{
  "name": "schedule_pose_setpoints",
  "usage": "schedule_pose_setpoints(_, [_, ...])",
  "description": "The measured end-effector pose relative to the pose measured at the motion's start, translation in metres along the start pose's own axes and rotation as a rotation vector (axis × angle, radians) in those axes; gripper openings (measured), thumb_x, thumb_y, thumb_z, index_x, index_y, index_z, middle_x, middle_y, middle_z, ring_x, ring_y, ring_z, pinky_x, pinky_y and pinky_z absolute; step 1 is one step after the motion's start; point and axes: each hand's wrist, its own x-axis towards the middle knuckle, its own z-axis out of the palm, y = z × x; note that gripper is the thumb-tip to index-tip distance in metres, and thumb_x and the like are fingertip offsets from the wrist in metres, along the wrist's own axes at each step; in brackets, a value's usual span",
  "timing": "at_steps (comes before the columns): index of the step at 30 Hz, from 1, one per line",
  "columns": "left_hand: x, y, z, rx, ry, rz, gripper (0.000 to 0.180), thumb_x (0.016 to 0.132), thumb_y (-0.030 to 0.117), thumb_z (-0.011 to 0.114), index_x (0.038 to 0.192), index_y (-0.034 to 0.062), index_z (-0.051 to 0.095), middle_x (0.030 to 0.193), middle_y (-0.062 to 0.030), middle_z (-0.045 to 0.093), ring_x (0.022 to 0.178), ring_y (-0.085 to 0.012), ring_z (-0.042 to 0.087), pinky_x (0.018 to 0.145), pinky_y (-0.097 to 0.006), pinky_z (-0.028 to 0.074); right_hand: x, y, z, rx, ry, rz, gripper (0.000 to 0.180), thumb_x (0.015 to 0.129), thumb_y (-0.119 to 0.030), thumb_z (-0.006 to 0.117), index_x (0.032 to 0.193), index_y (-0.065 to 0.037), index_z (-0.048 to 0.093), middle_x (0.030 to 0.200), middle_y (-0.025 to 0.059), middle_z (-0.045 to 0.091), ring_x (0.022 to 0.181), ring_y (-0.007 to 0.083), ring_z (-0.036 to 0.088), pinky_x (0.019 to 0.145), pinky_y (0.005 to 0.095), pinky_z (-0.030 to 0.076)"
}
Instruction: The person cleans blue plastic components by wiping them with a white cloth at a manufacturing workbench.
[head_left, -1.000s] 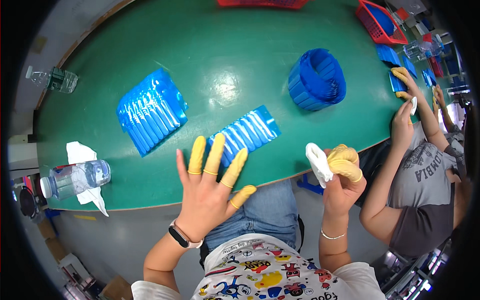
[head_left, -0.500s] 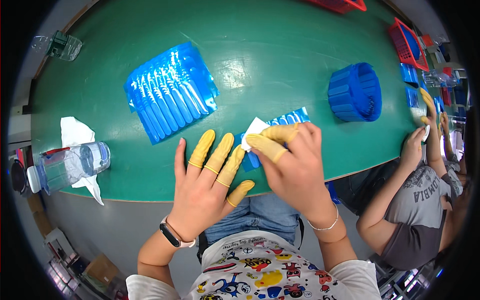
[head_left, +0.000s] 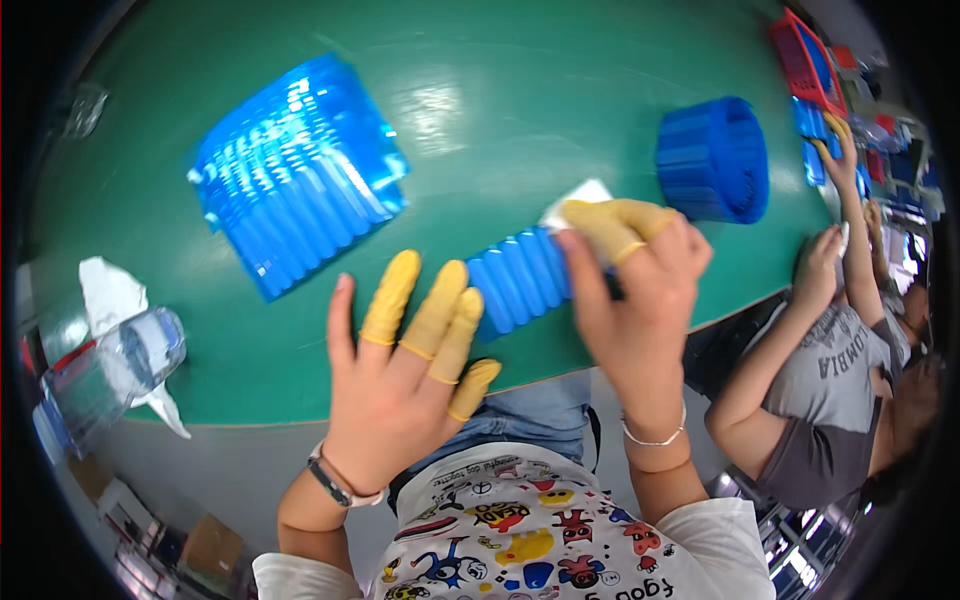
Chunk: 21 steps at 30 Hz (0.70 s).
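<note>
Hands first: right hand (head_left: 640,300), yellow finger cots on, presses a white cloth (head_left: 578,195) onto the small blue ribbed strip (head_left: 520,280), fingers curled over cloth and strip end. Left hand (head_left: 400,390) open, fingers spread, holding nothing, hovering over the bench (head_left: 520,90) near edge, just beside the strip. Strip lies near that edge, centre. Looks light, thin, glossy plastic, likely slippery and bendable; best pinned flat or taken by its long edges. Outward: larger blue ribbed sheet (head_left: 295,185) toward far left, blue round stack (head_left: 715,160) far right, water bottle (head_left: 110,375) at left edge
</note>
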Motion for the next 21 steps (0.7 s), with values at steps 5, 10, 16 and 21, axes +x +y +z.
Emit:
schedule_pose_setpoints(5, [-0.002, 0.003, 0.005, 0.014, 0.025, -0.001, 0.048, 0.084, 0.033, 0.068, 0.124, 0.0065, 0.061, 0.137, -0.0100, 0.054, 0.133, -0.0345, 0.044, 0.110, -0.065, 0.025, -0.020, -0.023, -0.008, 0.078, -0.098, -0.139, 0.029, 0.070, -0.008, 0.077, 0.099, -0.013, 0.071, 0.097, 0.0014, 0.060, 0.089, 0.0215, 0.054, 0.083, 0.0422, 0.029])
schedule_pose_setpoints(10, [-0.010, -0.001, 0.010, 0.032, 0.063, 0.000, 0.046, 0.084, 0.034, 0.068, 0.122, 0.0082, 0.064, 0.134, -0.0070, 0.056, 0.131, -0.0312, 0.046, 0.110, -0.065, 0.027, -0.019, 0.002, -0.013, -0.038, 0.057, 0.048, 0.024, 0.077, -0.008, 0.076, 0.100, -0.010, 0.071, 0.097, 0.0046, 0.062, 0.084, 0.0222, 0.054, 0.084, 0.0379, 0.031])
schedule_pose_setpoints(16, [-0.013, -0.005, 0.005, -0.005, 0.049, 0.054, 0.039, 0.083, 0.023, 0.070, 0.118, 0.0085, 0.064, 0.133, -0.0087, 0.058, 0.130, -0.0343, 0.048, 0.110, -0.063, 0.027, -0.024, -0.036, -0.007, 0.167, -0.036, -0.122, 0.023, 0.074, -0.011, 0.079, 0.095, -0.008, 0.071, 0.093, 0.0022, 0.060, 0.082, 0.0203, 0.052, 0.083, 0.0386, 0.029])
schedule_pose_setpoints(21, [-0.012, -0.005, 0.010, -0.006, 0.077, 0.037, 0.038, 0.083, 0.027, 0.070, 0.117, 0.0102, 0.068, 0.131, -0.0060, 0.059, 0.129, -0.0298, 0.049, 0.109, -0.063, 0.029, -0.012, 0.000, 0.015, 0.021, 0.152, 0.015, 0.016, 0.077, -0.010, 0.076, 0.092, -0.007, 0.072, 0.093, 0.0036, 0.062, 0.086, 0.0208, 0.053, 0.081, 0.0394, 0.030])
